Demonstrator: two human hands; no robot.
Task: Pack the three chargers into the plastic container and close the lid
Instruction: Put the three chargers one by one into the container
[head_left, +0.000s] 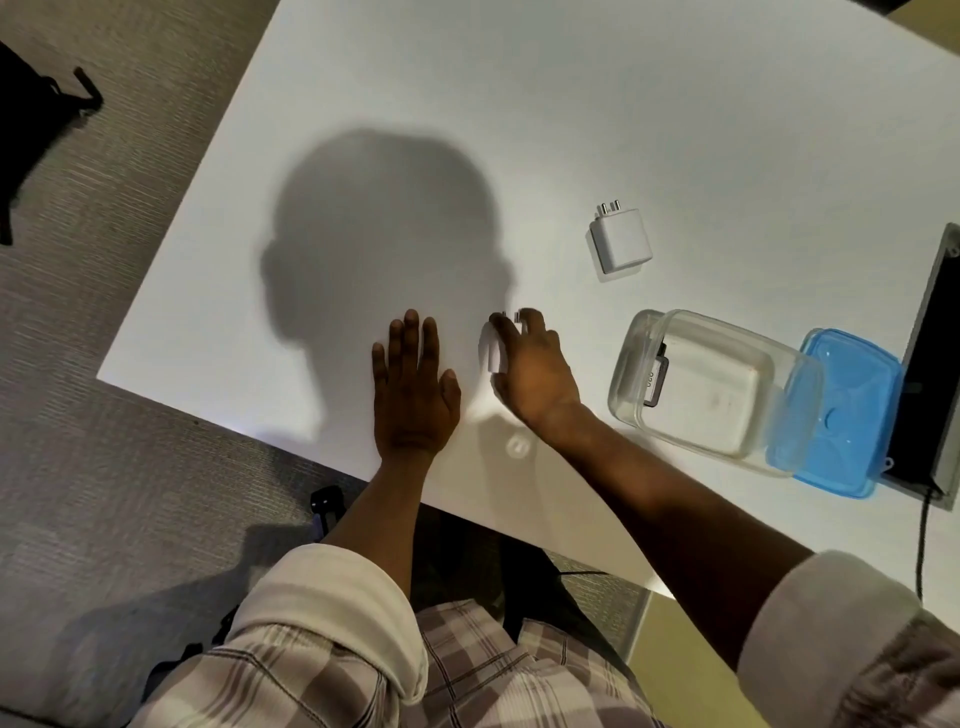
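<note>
right grip (527, 364) clasps white charger (490, 349); left grip (413, 387) flat.

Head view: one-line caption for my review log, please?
Right hand grips a white charger; left hand flat on table; one charger loose, container open.

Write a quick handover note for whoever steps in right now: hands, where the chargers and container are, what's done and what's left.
Left hand: flat on the white table, holding nothing.
Right hand: closed around a white charger, just left of the container; blurred, so whether it is lifted is unclear.
Second white charger: lying alone on the table, beyond the container.
Clear plastic container: open, with one dark charger against its left wall.
Blue lid: off, tucked under the container's right side.
Done: one charger packed.
Left: two white chargers in, then lid on.
</note>
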